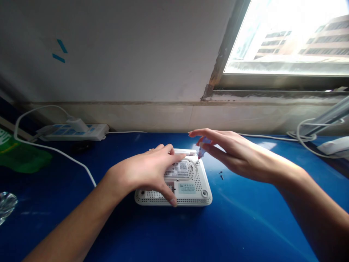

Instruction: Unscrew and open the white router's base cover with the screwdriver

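A white router (203, 178) lies upside down on the blue tabletop, its labels, vent holes and corner screw wells facing up. Spread across its left half, my left hand (145, 165) grips the casing, with the thumb at the near edge and the fingers toward the far side. My right hand (231, 154) pinches the bluish handle of a small screwdriver (202, 148) between thumb and fingers. The screwdriver tilts over the router's far right corner, its tip at the screw well there. Two small dark screws (221, 177) lie on the table just right of the router.
A white power strip (95, 133) with a plugged-in adapter and a looping cable stands at the back left. Beside it are a green bag (24, 156) and a crumpled clear item (7, 205). A coiled white cable (302, 136) sits at the back right, below the window.
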Available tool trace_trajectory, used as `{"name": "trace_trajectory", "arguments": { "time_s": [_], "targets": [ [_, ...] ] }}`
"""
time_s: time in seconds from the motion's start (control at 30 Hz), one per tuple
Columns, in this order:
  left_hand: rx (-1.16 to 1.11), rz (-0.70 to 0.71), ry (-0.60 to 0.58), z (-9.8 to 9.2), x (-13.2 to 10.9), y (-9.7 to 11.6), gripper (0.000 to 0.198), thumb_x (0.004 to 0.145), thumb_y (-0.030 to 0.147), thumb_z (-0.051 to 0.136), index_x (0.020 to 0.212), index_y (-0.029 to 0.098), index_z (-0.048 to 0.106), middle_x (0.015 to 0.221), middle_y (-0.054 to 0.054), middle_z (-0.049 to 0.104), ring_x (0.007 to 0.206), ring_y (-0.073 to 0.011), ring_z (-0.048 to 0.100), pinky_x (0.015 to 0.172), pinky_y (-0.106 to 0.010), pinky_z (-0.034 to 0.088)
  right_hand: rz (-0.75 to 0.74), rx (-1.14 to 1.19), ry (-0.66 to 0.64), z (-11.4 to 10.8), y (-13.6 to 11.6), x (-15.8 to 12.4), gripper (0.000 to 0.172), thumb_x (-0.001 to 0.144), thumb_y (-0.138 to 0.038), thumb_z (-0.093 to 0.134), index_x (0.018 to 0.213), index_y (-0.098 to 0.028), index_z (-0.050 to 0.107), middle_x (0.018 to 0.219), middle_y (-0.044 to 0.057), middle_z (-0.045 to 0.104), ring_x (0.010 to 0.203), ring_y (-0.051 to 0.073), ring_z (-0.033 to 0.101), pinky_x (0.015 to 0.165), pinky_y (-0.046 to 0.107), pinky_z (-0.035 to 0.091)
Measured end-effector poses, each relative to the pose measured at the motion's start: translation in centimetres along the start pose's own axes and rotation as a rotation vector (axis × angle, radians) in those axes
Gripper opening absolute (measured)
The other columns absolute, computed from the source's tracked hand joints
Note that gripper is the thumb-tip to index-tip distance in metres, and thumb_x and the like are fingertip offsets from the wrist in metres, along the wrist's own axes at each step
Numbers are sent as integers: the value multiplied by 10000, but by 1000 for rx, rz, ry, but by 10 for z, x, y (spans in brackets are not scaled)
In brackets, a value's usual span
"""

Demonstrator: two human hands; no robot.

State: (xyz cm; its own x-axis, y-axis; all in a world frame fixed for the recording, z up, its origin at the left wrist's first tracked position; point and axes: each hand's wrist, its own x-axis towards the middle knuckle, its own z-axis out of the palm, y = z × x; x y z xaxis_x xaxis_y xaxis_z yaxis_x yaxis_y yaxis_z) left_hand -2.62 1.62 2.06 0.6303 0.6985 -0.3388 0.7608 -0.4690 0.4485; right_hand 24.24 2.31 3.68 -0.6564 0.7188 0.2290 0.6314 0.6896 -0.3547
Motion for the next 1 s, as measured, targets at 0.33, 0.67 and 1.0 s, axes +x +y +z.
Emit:
{"name": "trace_trajectory", "arguments": {
  "time_s": [0.33, 0.67, 1.0],
  "targets": [
    [-5, 4, -10, -2, -1, 0, 1043, 646, 718, 879, 1566, 442, 473, 1403, -25, 515, 1250, -327, 545, 983, -384, 487, -131, -10, 180, 7, 9, 5, 286, 999, -359, 739, 1243, -217, 789, 1001, 59, 848, 794, 202, 804, 730, 283, 627],
    [5, -19, -26, -2, 1, 1, 1066, 638, 713, 885, 1577, 470, 442, 1441, -21, 492, 1288, -341, 525, 1018, -430, 486, -219, 129, 171, 1, 3, 8, 162, 968, -266, 774, 1099, -200, 841, 962, 54, 834, 789, 179, 784, 704, 265, 615],
    [24, -20, -29, -3, 1, 1, 1108, 630, 748, 874, 1600, 462, 421, 1436, -26, 493, 1266, -336, 536, 1005, -413, 493, -155, 23, 142, -2, 3, 2, 383, 1053, -229, 638, 1430, -225, 702, 1284, 71, 796, 1095, 221, 786, 920, 297, 614]
  ]
}}
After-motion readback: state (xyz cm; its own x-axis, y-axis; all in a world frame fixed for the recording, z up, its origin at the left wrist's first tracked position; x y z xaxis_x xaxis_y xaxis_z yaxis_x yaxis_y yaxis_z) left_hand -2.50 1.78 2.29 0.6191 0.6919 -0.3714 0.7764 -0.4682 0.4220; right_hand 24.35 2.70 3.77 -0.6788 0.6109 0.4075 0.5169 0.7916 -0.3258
